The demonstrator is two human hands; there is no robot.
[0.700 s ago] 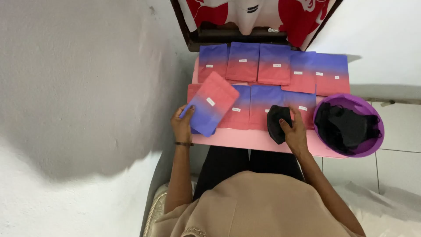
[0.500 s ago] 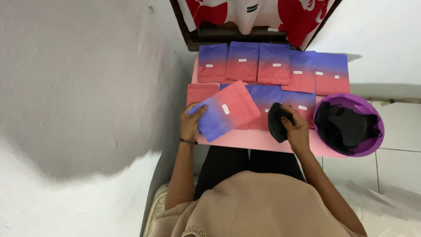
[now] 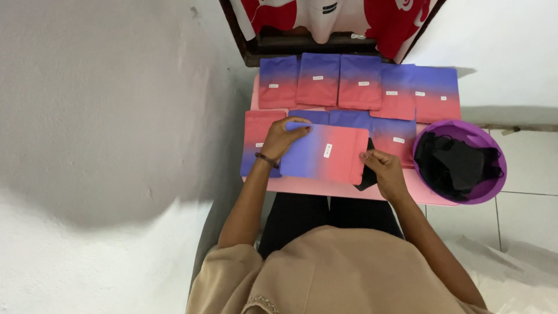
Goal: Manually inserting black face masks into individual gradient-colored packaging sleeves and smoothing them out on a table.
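Head view: left hand (image 3: pixel 283 138) and right hand (image 3: pixel 382 168) grip opposite ends of a pouch (image 3: pixel 325 153), holding it flat over the bench (image 3: pixel 407 195), left of the bowl (image 3: pixel 494 174).

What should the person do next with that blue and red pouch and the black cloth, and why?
Probably open the pouch's mouth at the right hand. The left hand holds the blue-and-red pouch sideways above the pink table, and the right hand pinches its red end with the black cloth tucked just under it, so the cloth looks ready to slide in.
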